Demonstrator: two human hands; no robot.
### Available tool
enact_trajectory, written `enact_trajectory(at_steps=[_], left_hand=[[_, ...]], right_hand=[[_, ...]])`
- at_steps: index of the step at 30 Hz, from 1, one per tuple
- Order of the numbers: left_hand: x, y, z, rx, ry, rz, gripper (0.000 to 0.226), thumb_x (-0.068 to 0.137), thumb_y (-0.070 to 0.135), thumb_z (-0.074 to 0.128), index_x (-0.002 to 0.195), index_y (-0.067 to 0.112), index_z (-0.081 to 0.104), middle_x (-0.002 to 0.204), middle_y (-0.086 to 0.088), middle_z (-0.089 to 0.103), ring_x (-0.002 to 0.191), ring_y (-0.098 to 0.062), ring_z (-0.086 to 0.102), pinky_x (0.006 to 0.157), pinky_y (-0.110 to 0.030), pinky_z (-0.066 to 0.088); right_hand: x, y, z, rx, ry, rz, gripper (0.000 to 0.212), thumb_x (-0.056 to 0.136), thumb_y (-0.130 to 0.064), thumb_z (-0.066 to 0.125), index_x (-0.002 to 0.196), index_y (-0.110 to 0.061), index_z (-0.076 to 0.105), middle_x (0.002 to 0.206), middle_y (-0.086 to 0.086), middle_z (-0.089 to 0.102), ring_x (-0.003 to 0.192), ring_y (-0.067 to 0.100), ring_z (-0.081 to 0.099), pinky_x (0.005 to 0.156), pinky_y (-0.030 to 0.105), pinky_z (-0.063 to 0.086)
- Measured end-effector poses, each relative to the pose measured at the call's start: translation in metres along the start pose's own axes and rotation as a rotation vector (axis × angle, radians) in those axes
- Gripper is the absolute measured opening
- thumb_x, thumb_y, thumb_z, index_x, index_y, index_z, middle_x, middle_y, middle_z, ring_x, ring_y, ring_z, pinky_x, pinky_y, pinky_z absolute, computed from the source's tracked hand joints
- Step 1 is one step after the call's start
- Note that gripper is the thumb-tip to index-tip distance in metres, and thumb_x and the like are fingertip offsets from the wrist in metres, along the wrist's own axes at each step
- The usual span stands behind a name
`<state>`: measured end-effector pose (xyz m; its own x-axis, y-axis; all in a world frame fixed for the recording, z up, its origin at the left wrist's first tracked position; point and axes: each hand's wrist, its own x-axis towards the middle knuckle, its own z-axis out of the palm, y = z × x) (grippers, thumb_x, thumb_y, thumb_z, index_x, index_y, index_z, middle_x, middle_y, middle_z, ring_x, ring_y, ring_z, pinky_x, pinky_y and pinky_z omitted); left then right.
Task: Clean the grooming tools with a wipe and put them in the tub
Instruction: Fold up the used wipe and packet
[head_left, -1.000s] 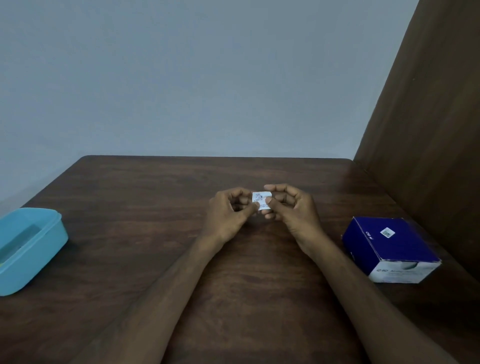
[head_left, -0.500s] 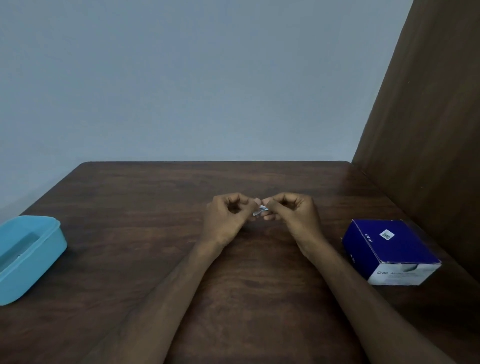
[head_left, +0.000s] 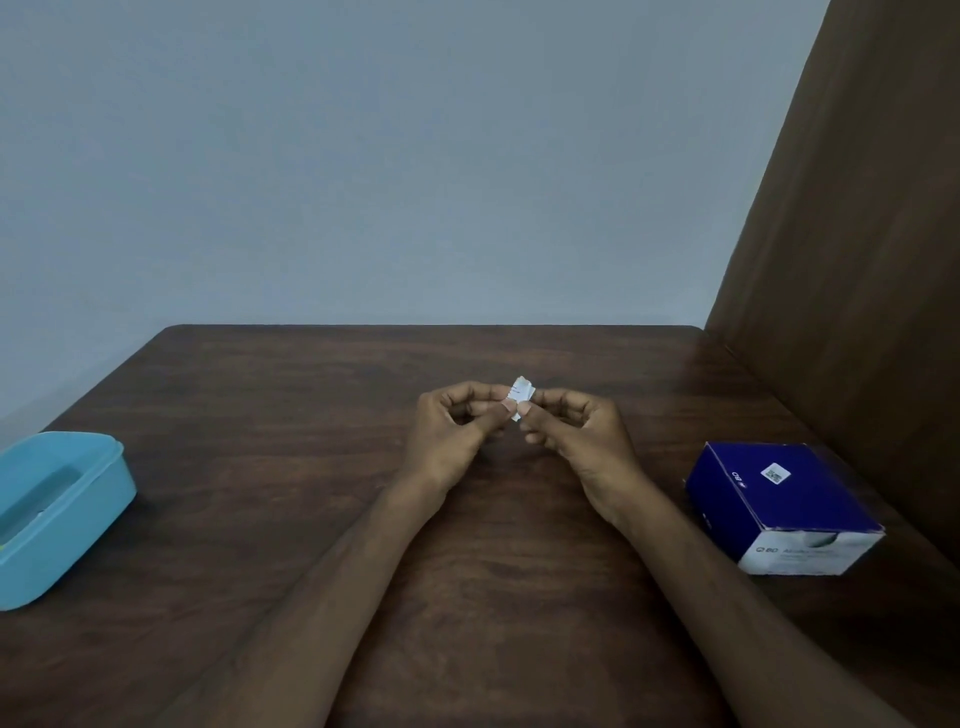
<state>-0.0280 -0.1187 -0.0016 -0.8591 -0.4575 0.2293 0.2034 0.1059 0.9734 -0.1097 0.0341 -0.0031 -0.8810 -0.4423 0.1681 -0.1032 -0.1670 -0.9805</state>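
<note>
Head view shows our two forearms reaching forward over the dark wooden counter (head_left: 311, 415) and meeting near its middle, with the left hand (head_left: 457, 431) and right hand (head_left: 576, 431) raised a little above the surface, fingers curled. Both hands pinch one small white wipe packet (head_left: 521, 394) between thumb and forefinger, each from its own side, and the packet stands up between the fingertips. We see the blue tub (head_left: 62, 514) at the counter's left edge and the dark blue box (head_left: 779, 499) near the right edge beside a brown wooden panel (head_left: 857, 260), both well apart from the hands, with bare wood between.
</note>
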Motion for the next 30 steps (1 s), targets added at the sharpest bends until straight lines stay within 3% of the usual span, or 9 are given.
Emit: enact_trajectory(at_steps=[4, 8, 13, 20, 24, 27, 30], left_hand=[[-0.001, 0.0, 0.002, 0.023, 0.012, 0.001, 0.008, 0.091, 0.016, 0.086, 0.098, 0.012, 0.084, 0.08, -0.009, 0.081, 0.076, -0.013, 0.076, 0.075, -0.027, 0.063], [-0.002, 0.0, 0.003, 0.064, 0.008, 0.02, 0.005, 0.096, 0.017, 0.081, 0.094, 0.014, 0.085, 0.079, -0.004, 0.082, 0.076, -0.014, 0.079, 0.072, -0.029, 0.063], [-0.001, -0.003, 0.002, 0.161, -0.001, 0.045, 0.006, 0.095, 0.027, 0.083, 0.099, 0.023, 0.085, 0.083, 0.002, 0.083, 0.078, -0.02, 0.08, 0.079, -0.041, 0.068], [0.001, -0.005, -0.001, 0.151, -0.044, 0.036, 0.012, 0.098, 0.02, 0.08, 0.107, 0.015, 0.084, 0.085, 0.001, 0.082, 0.062, -0.012, 0.07, 0.066, -0.029, 0.061], [0.002, -0.008, 0.0, 0.151, -0.035, 0.013, 0.011, 0.099, 0.02, 0.078, 0.107, 0.013, 0.083, 0.084, 0.001, 0.081, 0.061, -0.014, 0.068, 0.063, -0.028, 0.059], [0.003, -0.009, 0.001, 0.158, -0.014, 0.024, 0.005, 0.099, 0.017, 0.078, 0.101, 0.015, 0.083, 0.082, 0.002, 0.081, 0.061, -0.012, 0.068, 0.062, -0.031, 0.059], [0.001, -0.006, 0.003, 0.152, -0.005, 0.027, 0.004, 0.099, 0.016, 0.078, 0.098, 0.017, 0.082, 0.08, 0.005, 0.079, 0.058, -0.004, 0.068, 0.057, -0.021, 0.055]], right_hand=[[0.003, 0.005, -0.002, -0.004, 0.005, -0.014, 0.008, 0.09, -0.016, 0.084, 0.095, -0.011, 0.082, 0.088, 0.014, 0.081, 0.077, 0.022, 0.072, 0.078, 0.038, 0.06], [0.004, 0.002, -0.006, -0.046, 0.016, -0.025, 0.009, 0.087, -0.014, 0.087, 0.092, -0.009, 0.082, 0.085, 0.01, 0.08, 0.072, 0.02, 0.071, 0.073, 0.034, 0.06], [0.003, 0.002, -0.01, -0.108, 0.01, -0.044, 0.019, 0.084, -0.015, 0.09, 0.097, -0.005, 0.081, 0.09, 0.011, 0.081, 0.07, 0.016, 0.073, 0.071, 0.028, 0.06], [0.004, 0.004, -0.011, -0.095, -0.028, -0.05, 0.025, 0.08, -0.015, 0.091, 0.101, -0.004, 0.081, 0.091, 0.011, 0.081, 0.071, 0.013, 0.072, 0.07, 0.025, 0.059], [0.003, 0.005, -0.009, -0.107, -0.037, -0.04, 0.02, 0.085, 0.0, 0.085, 0.104, 0.0, 0.079, 0.093, 0.015, 0.081, 0.071, 0.014, 0.072, 0.072, 0.025, 0.06], [0.002, 0.004, -0.007, -0.13, -0.033, -0.031, 0.02, 0.086, -0.003, 0.086, 0.105, -0.002, 0.079, 0.095, 0.016, 0.081, 0.073, 0.016, 0.073, 0.073, 0.027, 0.059], [-0.001, 0.0, -0.004, -0.119, -0.026, -0.035, 0.021, 0.088, -0.013, 0.087, 0.104, -0.004, 0.078, 0.089, 0.012, 0.079, 0.073, 0.019, 0.075, 0.07, 0.03, 0.062]])
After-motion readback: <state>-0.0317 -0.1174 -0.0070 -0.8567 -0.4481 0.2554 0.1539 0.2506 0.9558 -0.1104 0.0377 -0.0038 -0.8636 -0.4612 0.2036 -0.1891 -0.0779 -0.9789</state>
